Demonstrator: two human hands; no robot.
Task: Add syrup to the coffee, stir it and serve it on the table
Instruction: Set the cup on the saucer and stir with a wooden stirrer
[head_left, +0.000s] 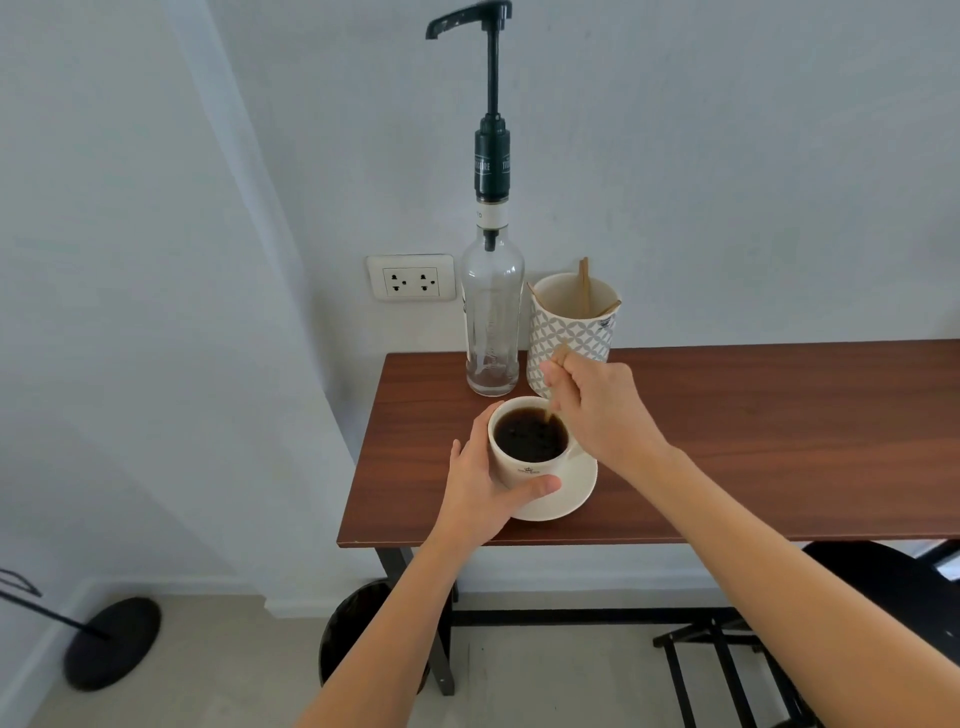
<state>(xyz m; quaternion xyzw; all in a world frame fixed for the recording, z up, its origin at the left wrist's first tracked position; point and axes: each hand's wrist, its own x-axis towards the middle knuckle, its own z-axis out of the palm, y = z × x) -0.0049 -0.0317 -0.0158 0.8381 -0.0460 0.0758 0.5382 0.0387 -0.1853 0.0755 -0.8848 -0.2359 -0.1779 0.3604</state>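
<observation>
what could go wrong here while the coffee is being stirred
1. The coffee sits high in the cup, so brisk strokes with the wooden stirrer in the right hand could slop it onto the saucer.
2. The saucer lies near the table's front corner; a push from the left hand gripping the cup might slide it toward the edge.
3. The tall syrup bottle stands just behind; a raised hand could knock it.

The right hand (597, 410) hides most of the stirrer (560, 354) and the cup's (524, 467) handle. The left hand (483, 488) covers the cup's left wall. The table (753, 441) runs off the right edge. Print on the cup and the pump (491, 166) is too small to read.
</observation>
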